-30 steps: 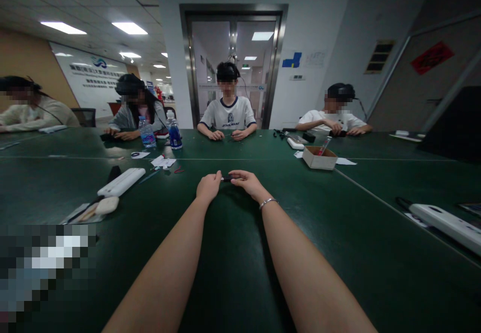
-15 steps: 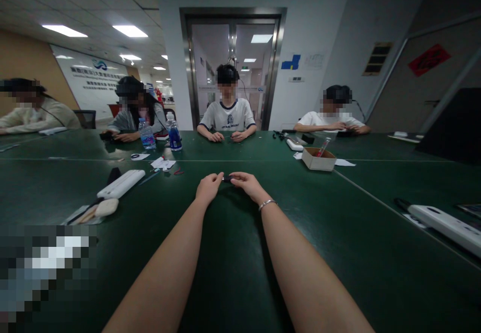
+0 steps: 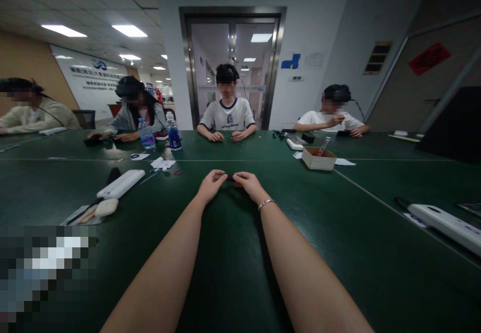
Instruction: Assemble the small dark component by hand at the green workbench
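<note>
Both my arms reach out over the dark green table (image 3: pixel 233 253). My left hand (image 3: pixel 212 185) is closed, thumb and fingers pinching one end of a small black object (image 3: pixel 230 177). My right hand (image 3: pixel 248 185) grips its other end, with the thumb and fingertips pressed together. The black object lies between the fingertips, mostly covered, and its kind is too small to make out. A silver bracelet (image 3: pixel 266 203) circles my right wrist.
Left of my hands lie a white power strip (image 3: pixel 121 184), paper scraps (image 3: pixel 163 163) and two bottles (image 3: pixel 175 135). To the right stand an open cardboard box (image 3: pixel 318 161) and another white power strip (image 3: pixel 443 223). Several people wearing headsets sit across the table.
My left hand has shifted slightly right and its fingers have curled more. The black object is now more covered. A person at the right has raised one hand.
</note>
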A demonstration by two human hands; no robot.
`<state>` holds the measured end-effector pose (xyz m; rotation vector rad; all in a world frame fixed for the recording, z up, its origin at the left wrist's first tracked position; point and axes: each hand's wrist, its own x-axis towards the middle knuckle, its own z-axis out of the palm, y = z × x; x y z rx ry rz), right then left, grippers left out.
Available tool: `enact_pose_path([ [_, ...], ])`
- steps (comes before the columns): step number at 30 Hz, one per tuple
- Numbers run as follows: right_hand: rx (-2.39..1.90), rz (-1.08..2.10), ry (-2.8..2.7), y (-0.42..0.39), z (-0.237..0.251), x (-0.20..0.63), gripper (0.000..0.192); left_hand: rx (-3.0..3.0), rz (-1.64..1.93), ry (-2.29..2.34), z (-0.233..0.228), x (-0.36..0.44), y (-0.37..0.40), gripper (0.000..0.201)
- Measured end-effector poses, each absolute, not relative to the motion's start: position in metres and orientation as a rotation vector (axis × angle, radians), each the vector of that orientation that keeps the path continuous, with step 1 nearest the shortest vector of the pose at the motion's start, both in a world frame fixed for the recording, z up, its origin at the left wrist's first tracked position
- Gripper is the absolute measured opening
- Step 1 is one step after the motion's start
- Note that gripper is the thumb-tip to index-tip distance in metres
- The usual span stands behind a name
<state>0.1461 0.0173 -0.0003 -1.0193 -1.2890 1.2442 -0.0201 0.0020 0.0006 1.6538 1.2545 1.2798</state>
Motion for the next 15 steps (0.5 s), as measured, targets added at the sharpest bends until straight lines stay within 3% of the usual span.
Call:
enact_pose_path([
  [15, -1.011, 1.254, -1.311, 0.0145, 0.0024, 0.1463, 0.022, 1.723, 1.278, 1.373, -0.0017, -0.0223, 0.0043, 0.027],
])
